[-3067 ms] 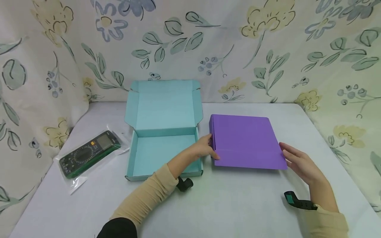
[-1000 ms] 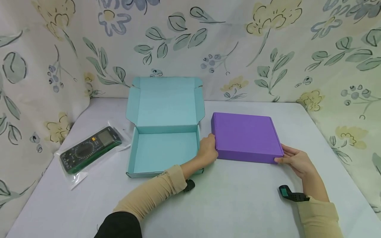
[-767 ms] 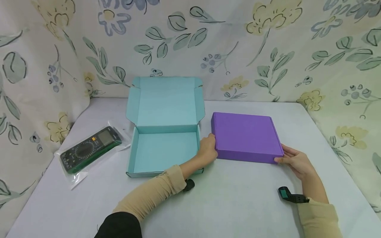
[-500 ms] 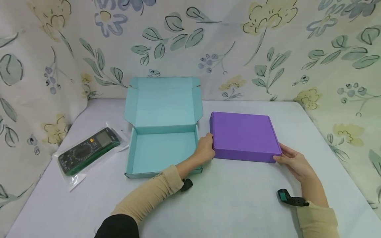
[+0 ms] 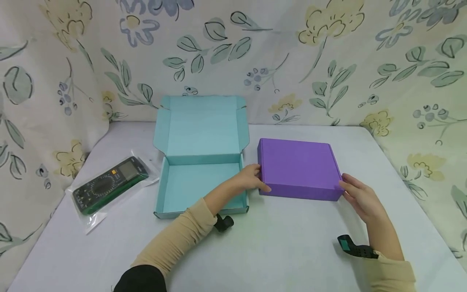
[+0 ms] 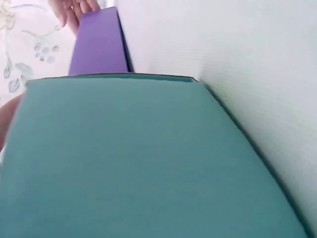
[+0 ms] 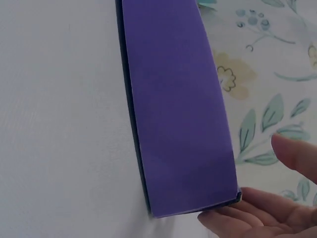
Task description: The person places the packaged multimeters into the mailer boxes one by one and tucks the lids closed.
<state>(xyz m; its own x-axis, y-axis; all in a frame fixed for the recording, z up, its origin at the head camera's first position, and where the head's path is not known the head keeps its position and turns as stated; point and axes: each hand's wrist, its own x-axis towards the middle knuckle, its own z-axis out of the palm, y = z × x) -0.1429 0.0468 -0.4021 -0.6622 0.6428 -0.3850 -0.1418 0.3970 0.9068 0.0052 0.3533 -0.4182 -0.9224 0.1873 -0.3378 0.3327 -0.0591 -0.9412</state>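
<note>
A closed purple cardboard box (image 5: 299, 166) lies flat on the white table, its front flap tucked in. My left hand (image 5: 248, 178) is at its left side, thumb stretched along the front left corner and fingers against the side. My right hand (image 5: 363, 198) touches the right side with extended fingers. In the right wrist view the thumb of the right hand (image 7: 267, 213) stands apart from the purple box (image 7: 181, 114). The left wrist view is mostly filled by the teal box's outer wall (image 6: 148, 153), which hides most of the left hand.
An open teal box (image 5: 200, 182) stands left of the purple one, lid raised at the back; my left forearm crosses its front right corner. Further left lies a multimeter (image 5: 109, 184) in a clear plastic bag. A floral cloth (image 5: 219, 61) hangs behind the table (image 5: 284, 251).
The purple box's front flap, slanting outward at first, now stands upright and tucked in. Since half a second ago both hands have loosened at the front corners, and the right thumb has come off the front.
</note>
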